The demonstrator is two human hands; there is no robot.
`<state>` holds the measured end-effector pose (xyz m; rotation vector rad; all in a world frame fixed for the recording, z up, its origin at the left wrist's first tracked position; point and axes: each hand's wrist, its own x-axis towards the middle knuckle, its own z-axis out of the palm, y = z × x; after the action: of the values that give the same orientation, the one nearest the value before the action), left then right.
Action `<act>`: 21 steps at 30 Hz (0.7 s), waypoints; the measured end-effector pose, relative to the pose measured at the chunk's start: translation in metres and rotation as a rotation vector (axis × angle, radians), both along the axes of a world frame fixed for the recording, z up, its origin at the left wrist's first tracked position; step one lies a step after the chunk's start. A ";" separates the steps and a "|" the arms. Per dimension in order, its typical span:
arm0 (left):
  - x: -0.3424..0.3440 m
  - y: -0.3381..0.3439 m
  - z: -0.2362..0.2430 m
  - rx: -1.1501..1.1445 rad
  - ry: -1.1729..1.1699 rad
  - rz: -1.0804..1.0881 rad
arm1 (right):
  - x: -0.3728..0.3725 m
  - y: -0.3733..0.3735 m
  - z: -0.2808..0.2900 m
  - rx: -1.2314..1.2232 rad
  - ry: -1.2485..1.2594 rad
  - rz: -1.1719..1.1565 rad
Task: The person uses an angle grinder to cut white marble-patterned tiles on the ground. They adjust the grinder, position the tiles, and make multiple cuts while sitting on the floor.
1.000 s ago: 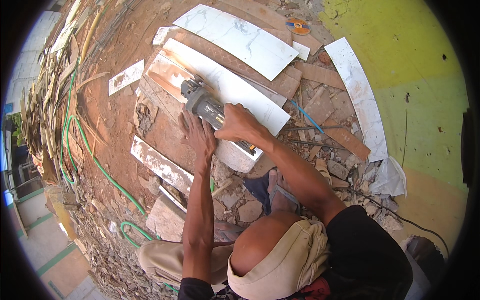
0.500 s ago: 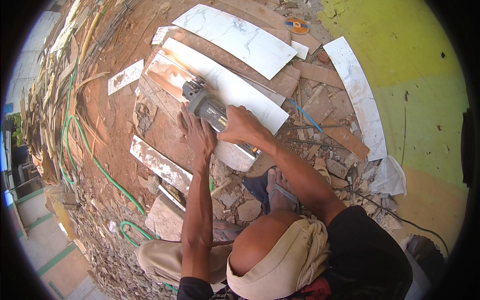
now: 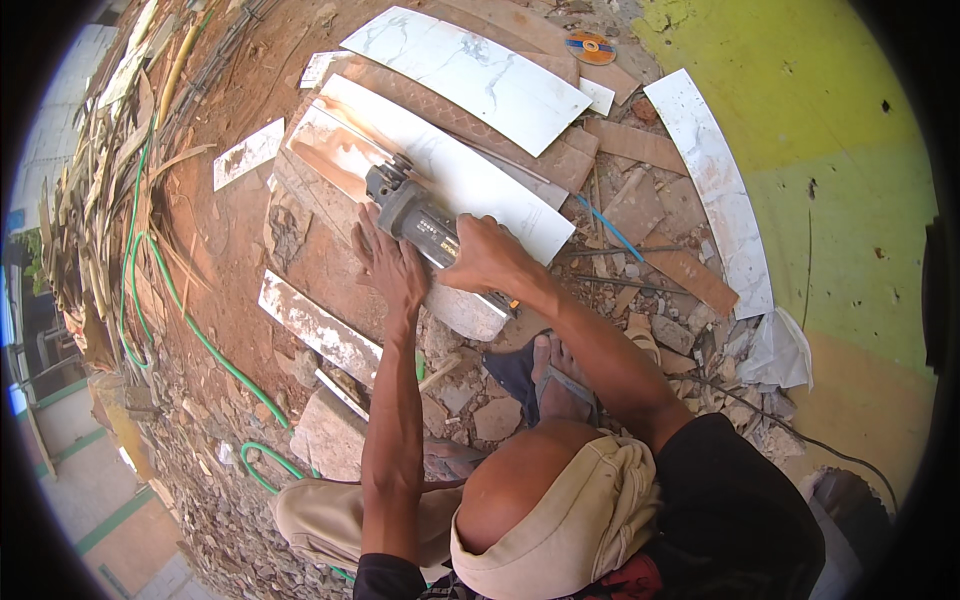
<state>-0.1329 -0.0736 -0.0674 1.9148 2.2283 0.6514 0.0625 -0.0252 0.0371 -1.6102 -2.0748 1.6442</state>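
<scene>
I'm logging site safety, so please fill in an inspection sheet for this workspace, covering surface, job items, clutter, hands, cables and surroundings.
Surface: reddish soil and rubble.
Job items: dark power tool over a white tile, brown-stained at its far end.
Clutter: marbled panel, orange-and-blue disc, blue strip.
Hands: right hand grips the power tool; left hand, bare, lies beside it, fingers extended.
Cables: black cord at right; connection can't be traced.
Surroundings: yellow-green wall right; green hose and wood pile left.

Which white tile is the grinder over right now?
The long middle tile, brown-dusted at its far end: only it has the grinder over it. The far tile and the wall-side tile lie apart from it.
</scene>
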 end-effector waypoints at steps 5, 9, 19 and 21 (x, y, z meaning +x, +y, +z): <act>-0.001 0.002 0.002 0.029 0.026 -0.076 | 0.001 -0.007 -0.003 0.085 0.019 -0.070; -0.002 0.001 0.002 0.033 0.027 -0.049 | 0.005 -0.003 0.002 0.009 0.008 0.012; 0.003 0.001 0.000 -0.069 -0.015 0.056 | 0.010 -0.007 0.000 0.019 0.007 0.008; 0.006 0.000 0.004 -0.066 -0.027 0.072 | 0.011 -0.009 0.000 0.025 0.007 0.001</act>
<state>-0.1267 -0.0737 -0.0633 1.7916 2.2818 0.6015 0.0733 -0.0338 0.0372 -1.5936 -2.0846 1.6146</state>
